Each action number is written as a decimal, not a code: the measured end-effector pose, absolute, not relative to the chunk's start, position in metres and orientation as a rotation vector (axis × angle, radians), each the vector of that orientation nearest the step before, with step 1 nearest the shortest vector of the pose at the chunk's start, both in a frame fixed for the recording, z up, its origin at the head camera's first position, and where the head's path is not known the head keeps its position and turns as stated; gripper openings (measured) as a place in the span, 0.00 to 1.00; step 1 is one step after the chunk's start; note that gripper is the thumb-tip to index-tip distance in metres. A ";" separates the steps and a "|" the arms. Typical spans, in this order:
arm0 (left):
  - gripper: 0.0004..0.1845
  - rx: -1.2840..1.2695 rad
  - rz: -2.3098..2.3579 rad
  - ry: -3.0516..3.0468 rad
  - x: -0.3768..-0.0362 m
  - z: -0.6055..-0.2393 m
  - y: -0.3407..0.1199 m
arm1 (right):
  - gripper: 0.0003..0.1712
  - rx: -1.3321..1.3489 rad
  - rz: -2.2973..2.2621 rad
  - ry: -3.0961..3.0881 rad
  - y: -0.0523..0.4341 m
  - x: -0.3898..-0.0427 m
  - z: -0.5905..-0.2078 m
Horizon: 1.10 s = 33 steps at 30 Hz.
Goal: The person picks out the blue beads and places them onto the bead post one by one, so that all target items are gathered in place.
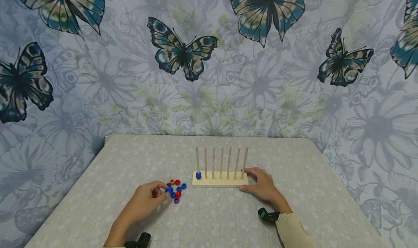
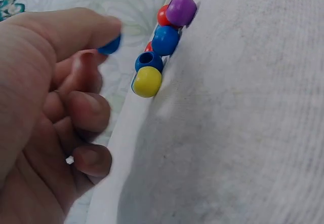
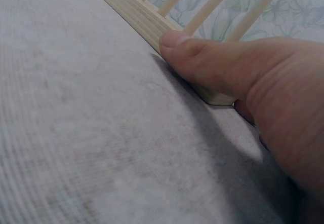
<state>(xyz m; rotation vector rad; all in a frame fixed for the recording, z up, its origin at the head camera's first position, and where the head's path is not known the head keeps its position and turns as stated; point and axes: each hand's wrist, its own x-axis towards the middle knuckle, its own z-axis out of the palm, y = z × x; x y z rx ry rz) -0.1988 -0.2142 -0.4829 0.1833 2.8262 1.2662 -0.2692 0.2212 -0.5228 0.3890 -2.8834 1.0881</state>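
My left hand (image 1: 142, 201) pinches a blue bead (image 2: 112, 45) between thumb and forefinger, at the left side of a loose group of beads. In that group are several blue beads (image 1: 184, 186), red ones (image 1: 177, 182), an orange bead (image 1: 172, 182), a purple bead (image 2: 182, 10) and a yellow bead (image 2: 147, 82). To their right stands a wooden peg board (image 1: 212, 183) with a row of upright pegs. Blue beads (image 1: 198, 175) sit low on its leftmost peg; the other pegs are bare. My right hand (image 1: 263, 187) grips the board's right end, thumb along the front edge.
A patterned beige cloth (image 1: 202, 226) covers the table. Behind it hangs a wall covering (image 1: 258, 95) printed with flowers and butterflies. A black strap device (image 1: 268, 215) is on the right wrist.
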 end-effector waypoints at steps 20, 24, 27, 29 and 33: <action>0.10 0.176 1.291 3.127 -0.201 -0.477 -0.208 | 0.43 0.382 1.092 -2.882 0.221 -0.270 -0.518; 0.11 0.210 1.329 3.150 -0.202 -0.477 -0.207 | 0.43 0.380 1.084 -2.886 0.220 -0.270 -0.520; 0.11 0.222 1.329 3.177 -0.202 -0.479 -0.205 | 0.43 0.384 1.079 -2.885 0.220 -0.271 -0.522; 0.11 0.225 1.338 3.188 -0.203 -0.480 -0.204 | 0.43 0.388 1.070 -2.884 0.221 -0.271 -0.524; 0.10 0.232 1.379 3.188 -0.205 -0.478 -0.202 | 0.43 0.384 1.057 -2.889 0.221 -0.273 -0.526</action>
